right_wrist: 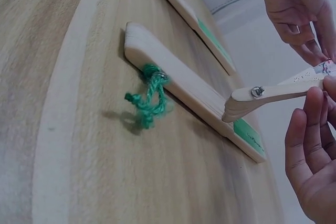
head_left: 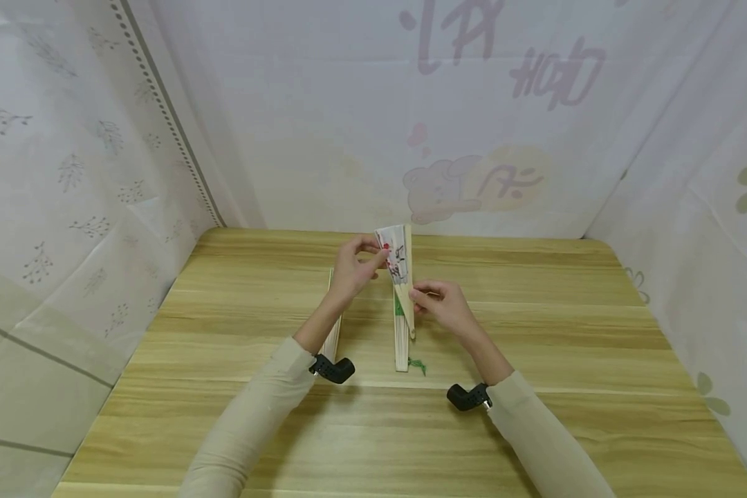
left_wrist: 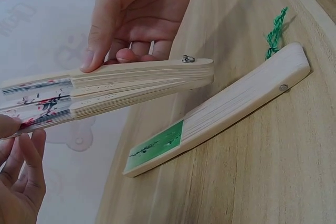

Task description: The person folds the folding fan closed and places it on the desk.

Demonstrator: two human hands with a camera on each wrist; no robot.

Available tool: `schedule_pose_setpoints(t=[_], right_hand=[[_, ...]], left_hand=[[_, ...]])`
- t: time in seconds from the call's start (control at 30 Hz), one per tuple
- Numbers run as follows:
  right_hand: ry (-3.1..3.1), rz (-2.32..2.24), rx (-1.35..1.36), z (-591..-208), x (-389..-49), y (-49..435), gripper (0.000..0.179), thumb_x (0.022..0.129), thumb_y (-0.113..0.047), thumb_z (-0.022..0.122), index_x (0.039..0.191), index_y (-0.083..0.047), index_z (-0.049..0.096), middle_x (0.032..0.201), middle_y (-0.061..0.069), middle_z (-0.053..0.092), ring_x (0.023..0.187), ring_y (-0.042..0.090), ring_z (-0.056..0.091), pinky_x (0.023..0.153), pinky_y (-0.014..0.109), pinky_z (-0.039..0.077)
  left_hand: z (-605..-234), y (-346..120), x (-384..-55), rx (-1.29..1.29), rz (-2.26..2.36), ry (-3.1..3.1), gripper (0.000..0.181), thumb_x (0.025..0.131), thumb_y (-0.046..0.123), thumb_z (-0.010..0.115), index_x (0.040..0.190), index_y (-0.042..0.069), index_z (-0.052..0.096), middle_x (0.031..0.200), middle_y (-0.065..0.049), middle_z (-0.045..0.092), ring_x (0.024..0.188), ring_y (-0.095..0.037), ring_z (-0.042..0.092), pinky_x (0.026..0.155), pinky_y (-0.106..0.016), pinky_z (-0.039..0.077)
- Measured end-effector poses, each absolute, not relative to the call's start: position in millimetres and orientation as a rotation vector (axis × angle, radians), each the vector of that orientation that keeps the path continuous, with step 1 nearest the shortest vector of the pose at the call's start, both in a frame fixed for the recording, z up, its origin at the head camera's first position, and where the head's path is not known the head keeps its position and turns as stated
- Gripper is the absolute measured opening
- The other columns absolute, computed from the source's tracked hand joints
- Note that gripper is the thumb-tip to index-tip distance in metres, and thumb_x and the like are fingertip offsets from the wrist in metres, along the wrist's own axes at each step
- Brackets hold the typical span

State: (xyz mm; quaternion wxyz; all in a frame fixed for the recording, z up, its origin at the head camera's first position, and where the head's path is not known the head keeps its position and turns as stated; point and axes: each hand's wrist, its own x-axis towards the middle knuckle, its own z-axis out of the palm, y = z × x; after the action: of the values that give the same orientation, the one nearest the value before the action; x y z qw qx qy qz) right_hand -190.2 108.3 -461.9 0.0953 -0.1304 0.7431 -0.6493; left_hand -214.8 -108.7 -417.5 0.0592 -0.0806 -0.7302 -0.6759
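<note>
A white folding fan [head_left: 398, 257] with red blossoms and pale wooden ribs is held up, slightly spread, above the table. My left hand [head_left: 353, 268] pinches the painted leaf at its upper left edge. Lower down, the thumb and fingers of my right hand [head_left: 443, 304] pinch the outer stick on the right. In the left wrist view the fan's ribs [left_wrist: 126, 90] part into two bundles, joined at the metal pivot [left_wrist: 188, 59]. Beneath it a closed green folding fan [left_wrist: 231, 114] lies on the table, its green tassel [right_wrist: 149, 98] at the pivot end.
Another closed folding fan [head_left: 333, 337] lies to the left, partly covered by my left forearm; its green leaf [right_wrist: 214, 40] shows in the right wrist view. The wooden table [head_left: 535, 429] meets a printed cloth backdrop [head_left: 324, 138] at the back. Black wrist cameras [head_left: 335, 369] sit on both wrists.
</note>
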Motion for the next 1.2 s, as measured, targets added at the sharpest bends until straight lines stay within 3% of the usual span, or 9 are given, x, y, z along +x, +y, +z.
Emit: schedule_pose_setpoints(t=[0.13, 0.23, 0.3, 0.43, 0.6, 0.83, 1.2], right_hand=[[2.233, -1.891, -0.405, -458.0, -189.3, 106.9, 0.023, 0.100, -0.008, 0.068, 0.116, 0.008, 0.070, 0.099, 0.017, 0.069, 0.086, 0.040, 0.067, 0.081, 0.055, 0.057], [2.241, -1.869, -0.431, -456.1, -189.0, 104.8, 0.022, 0.099, -0.008, 0.068, 0.114, 0.008, 0.070, 0.100, 0.016, 0.069, 0.086, 0.039, 0.067, 0.080, 0.051, 0.058], [2.228, -1.871, -0.435, -456.5, -189.2, 103.3, 0.021, 0.099, -0.008, 0.068, 0.112, 0.009, 0.070, 0.099, 0.016, 0.069, 0.085, 0.037, 0.067, 0.079, 0.048, 0.059], [2.200, -1.879, -0.405, -459.0, -190.0, 101.2, 0.022, 0.100, -0.010, 0.068, 0.112, 0.008, 0.070, 0.099, 0.017, 0.068, 0.085, 0.033, 0.066, 0.080, 0.045, 0.059], [2.194, -1.871, -0.358, -460.7, -191.0, 99.9, 0.024, 0.101, -0.012, 0.067, 0.115, 0.007, 0.070, 0.100, 0.020, 0.068, 0.090, 0.038, 0.064, 0.083, 0.051, 0.057], [2.177, -1.879, -0.330, -461.2, -191.9, 99.3, 0.024, 0.102, -0.009, 0.064, 0.116, 0.010, 0.068, 0.102, 0.024, 0.067, 0.094, 0.048, 0.061, 0.085, 0.059, 0.053], [2.248, -1.893, -0.490, -459.5, -188.4, 103.6, 0.019, 0.100, -0.012, 0.068, 0.107, 0.005, 0.072, 0.094, 0.017, 0.069, 0.085, 0.047, 0.063, 0.078, 0.053, 0.057]], left_hand=[[-416.9, -107.5, -215.4, -0.229, -2.049, -2.213, 0.017, 0.097, 0.004, 0.070, 0.109, -0.005, 0.064, 0.100, -0.018, 0.064, 0.079, -0.033, 0.072, 0.065, -0.047, 0.060], [-421.6, -107.0, -219.2, -0.232, -2.065, -2.209, 0.018, 0.097, 0.003, 0.069, 0.112, -0.005, 0.063, 0.101, -0.015, 0.064, 0.088, -0.047, 0.069, 0.063, -0.042, 0.060], [-421.4, -106.9, -219.2, -0.238, -2.098, -2.203, 0.018, 0.098, 0.002, 0.068, 0.114, -0.005, 0.063, 0.102, -0.016, 0.064, 0.092, -0.051, 0.067, 0.065, -0.045, 0.060], [-420.8, -107.8, -217.6, -0.233, -2.155, -2.205, 0.020, 0.100, 0.005, 0.066, 0.117, -0.005, 0.062, 0.104, -0.016, 0.065, 0.094, -0.049, 0.068, 0.070, -0.051, 0.060], [-422.3, -109.4, -215.8, -0.224, -2.165, -2.240, 0.024, 0.102, 0.013, 0.066, 0.118, -0.004, 0.063, 0.104, -0.016, 0.067, 0.092, -0.041, 0.071, 0.068, -0.044, 0.061], [-425.2, -108.3, -215.0, -0.238, -2.170, -2.246, 0.027, 0.097, 0.009, 0.071, 0.120, -0.004, 0.061, 0.105, -0.015, 0.063, 0.096, -0.052, 0.066, 0.078, -0.066, 0.054], [-423.5, -106.8, -215.9, -0.231, -2.092, -2.252, 0.023, 0.095, 0.005, 0.073, 0.111, -0.006, 0.062, 0.100, -0.014, 0.063, 0.091, -0.051, 0.068, 0.076, -0.065, 0.054]])
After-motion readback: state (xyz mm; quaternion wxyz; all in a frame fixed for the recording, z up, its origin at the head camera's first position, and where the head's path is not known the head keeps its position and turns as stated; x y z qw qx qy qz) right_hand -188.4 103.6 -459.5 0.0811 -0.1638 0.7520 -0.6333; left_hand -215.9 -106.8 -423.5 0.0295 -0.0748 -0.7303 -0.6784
